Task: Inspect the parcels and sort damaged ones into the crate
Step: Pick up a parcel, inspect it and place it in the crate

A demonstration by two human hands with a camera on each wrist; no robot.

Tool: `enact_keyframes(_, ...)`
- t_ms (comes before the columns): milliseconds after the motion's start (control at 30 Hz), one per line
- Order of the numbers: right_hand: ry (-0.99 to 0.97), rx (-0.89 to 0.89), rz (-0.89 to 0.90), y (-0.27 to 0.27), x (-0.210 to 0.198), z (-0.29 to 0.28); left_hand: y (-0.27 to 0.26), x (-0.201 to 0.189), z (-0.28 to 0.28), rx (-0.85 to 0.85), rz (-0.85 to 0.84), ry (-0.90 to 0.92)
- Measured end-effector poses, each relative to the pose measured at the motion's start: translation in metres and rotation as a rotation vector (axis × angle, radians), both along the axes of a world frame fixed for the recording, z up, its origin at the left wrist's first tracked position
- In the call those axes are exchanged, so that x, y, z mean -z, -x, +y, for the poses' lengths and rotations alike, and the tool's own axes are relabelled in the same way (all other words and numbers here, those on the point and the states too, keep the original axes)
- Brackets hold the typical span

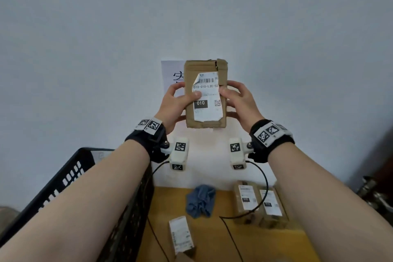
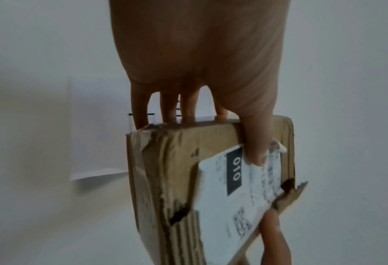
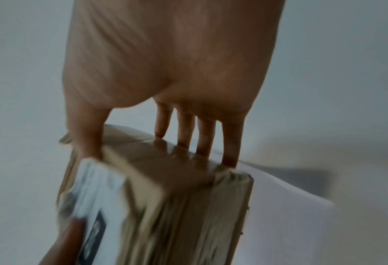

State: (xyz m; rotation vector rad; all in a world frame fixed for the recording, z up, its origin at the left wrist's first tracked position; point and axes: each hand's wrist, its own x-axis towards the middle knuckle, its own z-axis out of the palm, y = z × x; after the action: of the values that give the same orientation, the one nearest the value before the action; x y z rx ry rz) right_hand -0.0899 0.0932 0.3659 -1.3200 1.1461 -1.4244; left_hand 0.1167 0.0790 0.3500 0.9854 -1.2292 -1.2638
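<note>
While parcel (image 1: 205, 93) raised upright at eye level above bench (image 1: 223, 238), label faces viewer for inspection. Left hand (image 1: 176, 102) and right hand (image 1: 238, 100) each clamp one long side, thumbs on label, fingers curled behind. Torn top corner, crushed edges visible: judged damaged. Crate (image 1: 85, 168) below parcel, left; three parcels on bench below parcel.
</note>
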Motion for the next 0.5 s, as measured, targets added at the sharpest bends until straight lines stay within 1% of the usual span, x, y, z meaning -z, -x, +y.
enact_keyframes(100, 0.155, 0.095, 0.062, -0.003, -0.023, 0.003, 0.005, -0.016, 0.004, -0.011, -0.027, 0.065)
enact_keyframes(167, 0.224, 0.158, 0.082, -0.005, -0.034, 0.006, 0.007, -0.021, 0.007, -0.019, -0.033, 0.093)
enact_keyframes(233, 0.243, 0.191, 0.070, -0.004, -0.041, 0.006, 0.008, -0.025, 0.010, -0.024, -0.020, 0.103)
enact_keyframes(333, 0.243, 0.189, 0.047, -0.002, -0.046, 0.009, 0.009, -0.028, 0.014, -0.031, -0.007, 0.113)
enact_keyframes(400, 0.258, 0.174, 0.088, -0.005, -0.046, 0.013, 0.009, -0.029, 0.017, -0.035, -0.005, 0.122)
enact_keyframes(500, 0.285, 0.211, 0.137, -0.008, -0.046, 0.015, 0.009, -0.030, 0.020, -0.034, -0.005, 0.123)
